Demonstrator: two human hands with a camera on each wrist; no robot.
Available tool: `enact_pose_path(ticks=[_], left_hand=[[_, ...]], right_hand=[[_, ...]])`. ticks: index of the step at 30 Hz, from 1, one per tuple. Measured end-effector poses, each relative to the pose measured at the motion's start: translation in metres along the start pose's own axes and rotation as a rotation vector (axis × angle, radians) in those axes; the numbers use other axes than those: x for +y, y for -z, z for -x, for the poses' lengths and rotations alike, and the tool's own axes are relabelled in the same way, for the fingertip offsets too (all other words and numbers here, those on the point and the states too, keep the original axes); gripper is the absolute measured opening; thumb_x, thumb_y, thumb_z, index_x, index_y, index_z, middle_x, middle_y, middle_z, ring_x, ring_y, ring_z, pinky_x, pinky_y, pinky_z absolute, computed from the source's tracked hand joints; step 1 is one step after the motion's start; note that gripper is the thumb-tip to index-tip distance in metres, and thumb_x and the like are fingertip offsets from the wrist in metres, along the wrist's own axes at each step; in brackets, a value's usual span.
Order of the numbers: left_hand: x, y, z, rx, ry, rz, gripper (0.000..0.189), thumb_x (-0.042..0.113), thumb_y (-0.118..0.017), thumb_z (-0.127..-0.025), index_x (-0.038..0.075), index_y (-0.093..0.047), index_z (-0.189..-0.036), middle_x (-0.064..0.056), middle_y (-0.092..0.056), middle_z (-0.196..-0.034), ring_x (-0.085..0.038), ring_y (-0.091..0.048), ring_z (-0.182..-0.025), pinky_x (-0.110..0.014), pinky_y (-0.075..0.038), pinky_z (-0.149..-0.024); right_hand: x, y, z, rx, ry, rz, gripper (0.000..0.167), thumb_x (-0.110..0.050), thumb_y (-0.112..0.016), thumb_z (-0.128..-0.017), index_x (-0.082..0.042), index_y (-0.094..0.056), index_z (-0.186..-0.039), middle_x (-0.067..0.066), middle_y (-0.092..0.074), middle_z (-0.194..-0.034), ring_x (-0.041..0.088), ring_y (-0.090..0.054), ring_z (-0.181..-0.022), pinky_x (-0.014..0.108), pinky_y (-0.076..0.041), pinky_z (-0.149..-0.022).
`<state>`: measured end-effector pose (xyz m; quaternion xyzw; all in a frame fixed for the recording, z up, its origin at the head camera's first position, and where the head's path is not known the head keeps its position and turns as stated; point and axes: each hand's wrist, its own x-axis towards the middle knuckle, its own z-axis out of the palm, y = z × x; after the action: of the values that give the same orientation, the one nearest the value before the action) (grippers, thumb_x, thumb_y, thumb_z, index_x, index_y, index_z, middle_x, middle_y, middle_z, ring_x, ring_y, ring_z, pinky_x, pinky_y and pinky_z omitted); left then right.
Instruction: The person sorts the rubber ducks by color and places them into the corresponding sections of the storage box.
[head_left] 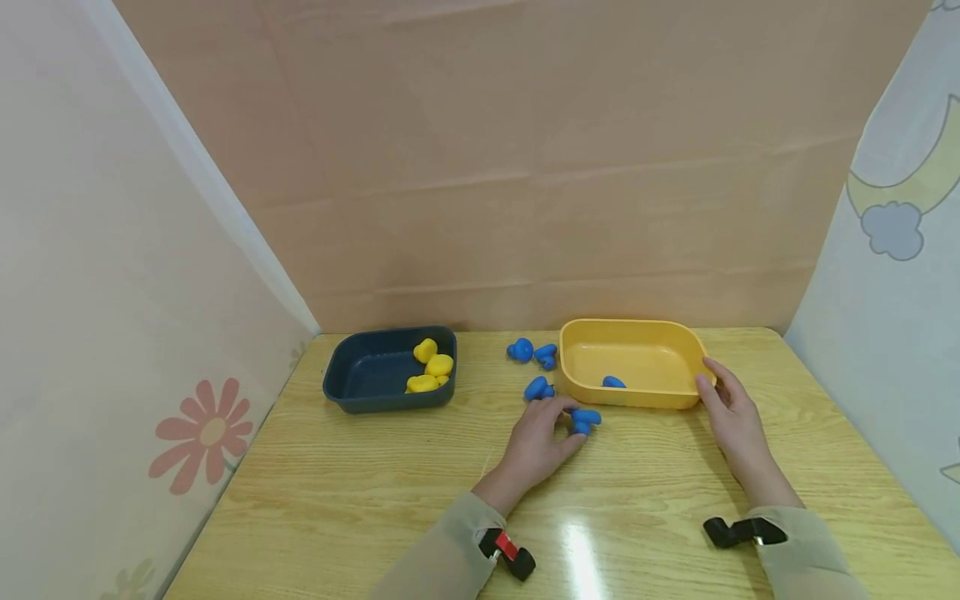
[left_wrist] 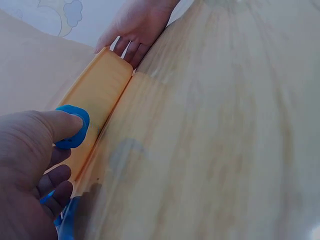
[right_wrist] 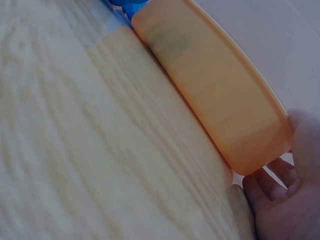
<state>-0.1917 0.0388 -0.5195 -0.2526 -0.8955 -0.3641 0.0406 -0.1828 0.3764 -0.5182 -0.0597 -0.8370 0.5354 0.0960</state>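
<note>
My left hand [head_left: 534, 443] pinches a small blue rounded toy [head_left: 584, 420] between thumb and fingers, just in front of the yellow tub [head_left: 630, 400]. In the left wrist view, the thumb lies across this blue toy [left_wrist: 76, 137], which overlaps the tub's side wall [left_wrist: 100, 92]. At the tub's right end, my right hand [head_left: 738, 425] grips the corner, thumb at the rim and fingers around the outside, as the right wrist view also shows. Inside the tub sits one blue piece [head_left: 613, 382], partly hidden by the front wall.
Left of the tub lie more blue pieces: one at the back [head_left: 521, 350], one against the tub [head_left: 547, 356] and one near my left fingers [head_left: 538, 388]. A dark blue tub [head_left: 390, 403] holds several yellow pieces [head_left: 439, 365]. Behind both tubs rises a brown covered wall [head_left: 525, 208].
</note>
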Motion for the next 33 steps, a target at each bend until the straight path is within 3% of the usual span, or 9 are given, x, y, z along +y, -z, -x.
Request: enact_pose_path(ticks=[4, 7, 12, 21, 27, 32, 33], left_hand=[[0.003, 0.003, 0.000, 0.040, -0.023, 0.029, 0.036, 0.028, -0.085, -0.101, 0.019, -0.069, -0.133, 0.007, -0.071, -0.129, -0.013, -0.060, -0.117, -0.029, -0.053, -0.098], [0.005, 0.005, -0.001, 0.078, -0.038, 0.039, 0.037, 0.026, -0.086, -0.101, 0.017, -0.070, -0.133, 0.005, -0.072, -0.129, -0.016, -0.063, -0.120, -0.030, -0.055, -0.101], [0.009, 0.010, -0.003, 0.124, -0.023, 0.057, 0.038, 0.025, -0.087, -0.099, 0.017, -0.071, -0.133, 0.005, -0.072, -0.130, -0.015, -0.063, -0.124, -0.034, -0.054, -0.106], [0.013, 0.019, -0.010, 0.181, 0.061, 0.098, 0.040, 0.029, -0.085, -0.102, 0.018, -0.070, -0.138, 0.006, -0.071, -0.130, -0.024, -0.062, -0.119, -0.034, -0.055, -0.096], [0.016, 0.023, -0.018, 0.222, 0.083, 0.097, 0.042, 0.031, -0.084, -0.103, 0.018, -0.069, -0.140, 0.007, -0.070, -0.137, -0.017, -0.058, -0.125, -0.036, -0.055, -0.100], [0.019, 0.025, -0.027, 0.241, 0.077, 0.093, 0.043, 0.031, -0.083, -0.103, 0.016, -0.068, -0.141, 0.004, -0.070, -0.141, -0.020, -0.056, -0.137, -0.040, -0.052, -0.111], [0.019, 0.024, -0.029, 0.242, 0.084, 0.093, 0.044, 0.031, -0.083, -0.103, 0.016, -0.068, -0.141, 0.004, -0.070, -0.141, -0.020, -0.055, -0.139, -0.040, -0.051, -0.113]], right_hand=[[0.000, 0.000, 0.000, -0.001, 0.012, -0.004, 0.072, -0.045, -0.046, -0.119, -0.012, -0.021, -0.178, 0.026, -0.013, -0.181, 0.052, -0.014, -0.164, 0.006, -0.022, -0.116], [0.001, 0.000, 0.000, -0.003, 0.020, -0.012, 0.072, -0.045, -0.046, -0.119, -0.012, -0.021, -0.178, 0.026, -0.013, -0.181, 0.051, -0.014, -0.164, -0.004, -0.024, -0.102], [0.000, 0.000, 0.001, -0.004, 0.020, -0.015, 0.072, -0.046, -0.046, -0.119, -0.013, -0.020, -0.178, 0.024, -0.011, -0.182, 0.049, -0.012, -0.165, -0.003, -0.024, -0.103], [0.000, 0.000, 0.002, -0.009, 0.011, 0.005, 0.072, -0.046, -0.046, -0.119, -0.014, -0.020, -0.178, 0.025, -0.012, -0.181, 0.051, -0.013, -0.164, -0.001, -0.023, -0.106], [-0.001, 0.001, 0.003, -0.003, 0.010, 0.024, 0.072, -0.047, -0.046, -0.119, -0.015, -0.021, -0.178, 0.025, -0.015, -0.181, 0.052, -0.016, -0.164, 0.000, -0.023, -0.108], [-0.002, 0.002, 0.005, -0.017, 0.007, 0.025, 0.074, -0.048, -0.047, -0.119, -0.016, -0.017, -0.179, 0.025, -0.012, -0.181, 0.052, -0.012, -0.164, -0.003, -0.020, -0.104], [-0.003, 0.002, 0.005, -0.022, 0.003, 0.025, 0.075, -0.049, -0.048, -0.118, -0.016, -0.016, -0.179, 0.025, -0.010, -0.181, 0.052, -0.011, -0.164, 0.002, -0.019, -0.112]])
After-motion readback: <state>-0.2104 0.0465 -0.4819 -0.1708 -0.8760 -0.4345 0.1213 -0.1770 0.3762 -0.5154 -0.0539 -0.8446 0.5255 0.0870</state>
